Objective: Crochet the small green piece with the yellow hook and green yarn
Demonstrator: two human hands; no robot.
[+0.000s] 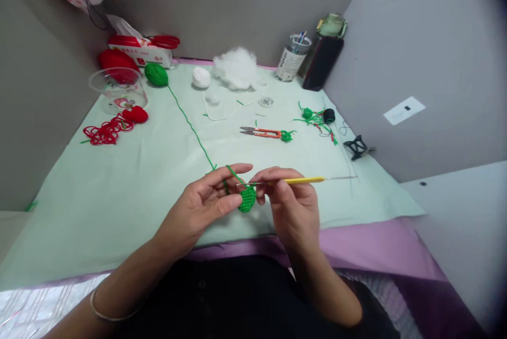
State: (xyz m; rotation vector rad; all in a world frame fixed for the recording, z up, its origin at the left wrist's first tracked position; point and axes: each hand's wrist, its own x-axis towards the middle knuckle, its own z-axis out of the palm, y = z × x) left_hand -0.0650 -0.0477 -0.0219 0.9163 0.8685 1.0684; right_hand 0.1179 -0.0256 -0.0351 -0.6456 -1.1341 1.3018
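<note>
A small green crocheted piece [247,199] is pinched between the thumb and fingers of my left hand [208,196]. Green yarn passes over my left index finger, which is stretched out. My right hand [293,201] grips a crochet hook with a yellow handle [304,180]; its metal tip lies at the top edge of the piece, near my left fingertips. The hook's thin far end points right. A strand of green yarn [190,124] runs from a green ball [156,74] at the back left down to my left hand.
Orange snips [263,132] lie beyond my hands. White stuffing [237,68] and a white yarn ball [201,77] are at the back. Red yarn [106,131] and a clear plastic tub [119,88] stand left; yarn scraps [317,117], a pen cup [293,57] and a dark phone [322,62] are right.
</note>
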